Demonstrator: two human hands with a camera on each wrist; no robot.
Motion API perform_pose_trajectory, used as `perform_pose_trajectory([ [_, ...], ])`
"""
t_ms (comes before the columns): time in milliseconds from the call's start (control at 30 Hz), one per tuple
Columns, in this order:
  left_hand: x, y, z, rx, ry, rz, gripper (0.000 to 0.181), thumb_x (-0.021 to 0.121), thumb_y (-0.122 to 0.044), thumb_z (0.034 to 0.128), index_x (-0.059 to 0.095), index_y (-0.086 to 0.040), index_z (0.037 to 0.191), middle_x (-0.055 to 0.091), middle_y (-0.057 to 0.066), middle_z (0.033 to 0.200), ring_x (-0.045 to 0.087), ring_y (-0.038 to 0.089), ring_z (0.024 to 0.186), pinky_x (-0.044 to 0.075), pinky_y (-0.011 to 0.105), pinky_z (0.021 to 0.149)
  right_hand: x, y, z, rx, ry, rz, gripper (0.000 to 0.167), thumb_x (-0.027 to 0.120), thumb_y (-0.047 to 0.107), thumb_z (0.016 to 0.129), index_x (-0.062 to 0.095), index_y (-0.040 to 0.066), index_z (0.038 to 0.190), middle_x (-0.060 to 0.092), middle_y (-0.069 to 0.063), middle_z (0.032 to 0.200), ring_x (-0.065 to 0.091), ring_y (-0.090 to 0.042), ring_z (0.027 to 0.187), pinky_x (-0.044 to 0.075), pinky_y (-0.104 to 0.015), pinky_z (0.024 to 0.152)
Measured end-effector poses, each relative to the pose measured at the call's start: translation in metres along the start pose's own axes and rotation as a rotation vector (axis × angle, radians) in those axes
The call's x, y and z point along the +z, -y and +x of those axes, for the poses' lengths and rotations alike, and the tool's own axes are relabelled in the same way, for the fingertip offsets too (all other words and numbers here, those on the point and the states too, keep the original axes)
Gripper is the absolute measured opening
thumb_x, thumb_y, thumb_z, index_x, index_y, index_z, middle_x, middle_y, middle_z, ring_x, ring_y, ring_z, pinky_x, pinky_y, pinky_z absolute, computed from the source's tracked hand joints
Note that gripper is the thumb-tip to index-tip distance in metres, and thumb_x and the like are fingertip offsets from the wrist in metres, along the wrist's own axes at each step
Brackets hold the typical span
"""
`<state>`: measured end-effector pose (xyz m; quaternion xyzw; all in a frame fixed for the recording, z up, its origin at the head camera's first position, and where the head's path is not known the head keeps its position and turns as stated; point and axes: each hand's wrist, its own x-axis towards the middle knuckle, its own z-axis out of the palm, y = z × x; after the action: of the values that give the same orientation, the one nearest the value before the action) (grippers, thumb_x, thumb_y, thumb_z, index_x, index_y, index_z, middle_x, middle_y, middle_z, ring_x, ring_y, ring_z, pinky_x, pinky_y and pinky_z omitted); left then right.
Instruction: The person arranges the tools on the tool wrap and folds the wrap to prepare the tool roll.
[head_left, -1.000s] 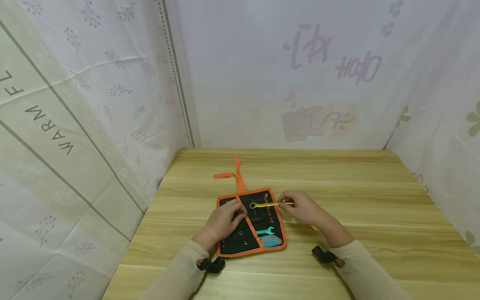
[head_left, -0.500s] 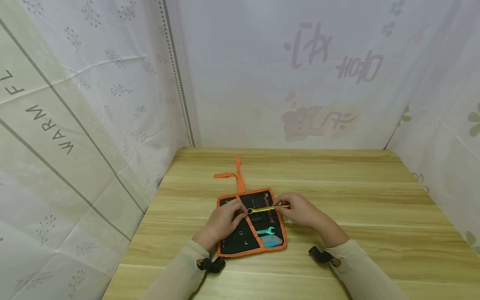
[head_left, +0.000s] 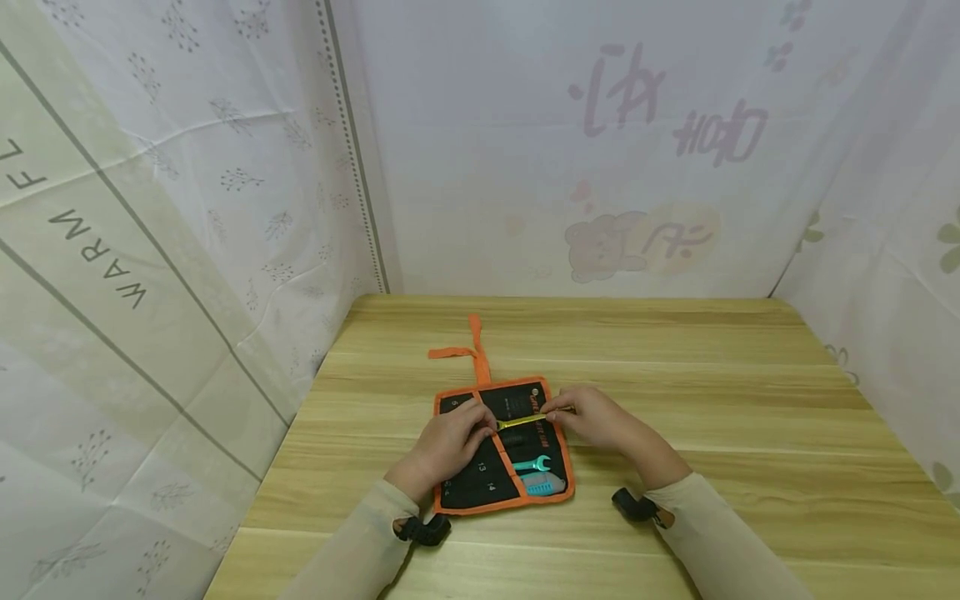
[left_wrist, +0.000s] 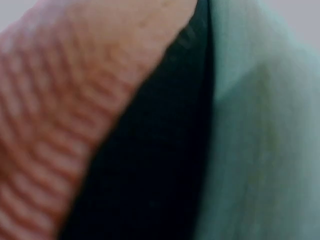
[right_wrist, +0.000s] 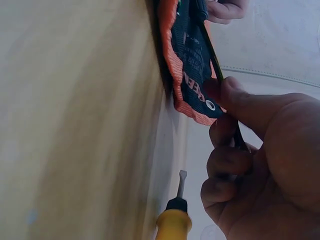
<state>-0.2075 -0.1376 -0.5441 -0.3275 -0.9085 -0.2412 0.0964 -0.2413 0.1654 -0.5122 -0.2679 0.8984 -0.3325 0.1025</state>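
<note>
A black tool pouch [head_left: 461, 467] with orange edging lies unrolled on the table. My left hand [head_left: 450, 437] rests on it, thumb and fingers pinching the orange pocket edge. With thumb and fingertips, my right hand [head_left: 596, 417] holds a yellow wrench [head_left: 519, 422] by its outer end. The wrench's other end is at the pocket edge by my left fingertips, partly hidden by them. Lower in the pouch, a teal open-end wrench [head_left: 534, 463] and a grey-and-blue handled tool [head_left: 543, 484] stick out of pockets. Only blurred skin and a sleeve [left_wrist: 265, 125] fill the left wrist view.
An orange tie strap [head_left: 480, 362] extends from the pouch's far edge across the wooden table [head_left: 675, 350]. Below my right hand in the right wrist view is a yellow-handled screwdriver [right_wrist: 174, 222]. Printed curtains [head_left: 480, 167] hang behind and at both sides.
My right hand has moved left and slightly down, bringing the yellow wrench's ring end from above the pouch to the pocket edge beside my left fingers. My left hand stays in place.
</note>
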Motion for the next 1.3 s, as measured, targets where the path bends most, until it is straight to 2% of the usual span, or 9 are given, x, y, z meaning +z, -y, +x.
perform_pose_trajectory([
  [133, 0.0, -0.001, 0.0, 0.021, 0.022, 0.012, 0.005, 0.066, -0.021, 0.1055, 0.063, -0.025, 0.106, 0.058, -0.013, 0.101, 0.055, 0.001, 0.076, 0.051, 0.024, 0.067, 0.0, 0.003, 0.004, -0.005, -0.007, -0.036, 0.02, 0.066, 0.022, 0.105, 0.08, 0.025, 0.12, 0.057, 0.007, 0.084, 0.049, -0.014, 0.068, 0.043, -0.029, 0.062],
  [267, -0.001, -0.001, 0.0, 0.036, 0.043, 0.026, 0.003, 0.062, -0.025, 0.108, 0.063, -0.023, 0.105, 0.056, -0.013, 0.101, 0.052, 0.001, 0.073, 0.049, 0.023, 0.065, 0.002, 0.005, 0.006, 0.01, 0.007, -0.018, 0.02, 0.067, 0.019, 0.105, 0.08, 0.023, 0.119, 0.06, 0.007, 0.089, 0.051, -0.015, 0.073, 0.045, -0.031, 0.066],
  [433, -0.002, -0.001, 0.0, 0.044, 0.056, 0.048, 0.003, 0.062, -0.023, 0.1078, 0.062, -0.023, 0.105, 0.056, -0.012, 0.1, 0.051, 0.001, 0.072, 0.049, 0.023, 0.064, 0.007, 0.007, 0.008, 0.017, 0.006, 0.004, 0.019, 0.068, 0.017, 0.104, 0.08, 0.022, 0.117, 0.069, 0.006, 0.107, 0.062, -0.015, 0.093, 0.053, -0.036, 0.08],
  [567, -0.002, -0.001, 0.0, 0.041, 0.063, 0.054, 0.003, 0.063, -0.023, 0.1075, 0.062, -0.024, 0.105, 0.056, -0.012, 0.099, 0.051, 0.001, 0.073, 0.049, 0.023, 0.065, 0.012, 0.01, 0.011, 0.005, 0.018, 0.001, 0.018, 0.067, 0.02, 0.105, 0.08, 0.023, 0.117, 0.072, 0.004, 0.118, 0.065, -0.014, 0.107, 0.055, -0.039, 0.088],
  [733, -0.001, -0.001, 0.0, 0.043, 0.056, 0.041, 0.003, 0.063, -0.024, 0.1077, 0.063, -0.023, 0.105, 0.055, -0.012, 0.099, 0.05, 0.001, 0.072, 0.049, 0.022, 0.065, 0.016, 0.014, 0.012, 0.033, 0.05, 0.004, 0.019, 0.066, 0.021, 0.106, 0.079, 0.026, 0.119, 0.072, 0.004, 0.118, 0.065, -0.012, 0.103, 0.056, -0.037, 0.085],
  [933, -0.001, -0.002, 0.0, 0.034, 0.04, 0.022, 0.005, 0.066, -0.022, 0.1058, 0.063, -0.025, 0.105, 0.054, -0.014, 0.098, 0.05, 0.0, 0.072, 0.049, 0.022, 0.064, 0.017, 0.01, 0.008, 0.045, 0.012, -0.025, 0.017, 0.073, 0.017, 0.101, 0.078, 0.026, 0.115, 0.072, 0.003, 0.12, 0.066, -0.016, 0.111, 0.056, -0.041, 0.09],
  [1133, -0.002, -0.001, -0.001, -0.01, 0.019, -0.062, 0.007, 0.073, -0.023, 0.1018, 0.068, -0.026, 0.107, 0.059, -0.014, 0.101, 0.056, 0.0, 0.08, 0.052, 0.023, 0.07, 0.014, 0.006, 0.004, 0.044, -0.043, -0.029, 0.016, 0.079, 0.01, 0.096, 0.077, 0.02, 0.108, 0.068, 0.008, 0.103, 0.064, -0.012, 0.098, 0.056, -0.037, 0.084],
  [1300, -0.005, 0.004, -0.002, -0.036, -0.019, -0.119, 0.016, 0.08, -0.024, 0.096, 0.071, -0.025, 0.109, 0.061, -0.011, 0.1, 0.051, 0.002, 0.073, 0.049, 0.023, 0.064, 0.012, 0.006, 0.003, 0.022, -0.067, -0.101, 0.015, 0.08, 0.012, 0.095, 0.078, 0.023, 0.105, 0.062, 0.013, 0.1, 0.061, -0.01, 0.093, 0.053, -0.034, 0.08],
])
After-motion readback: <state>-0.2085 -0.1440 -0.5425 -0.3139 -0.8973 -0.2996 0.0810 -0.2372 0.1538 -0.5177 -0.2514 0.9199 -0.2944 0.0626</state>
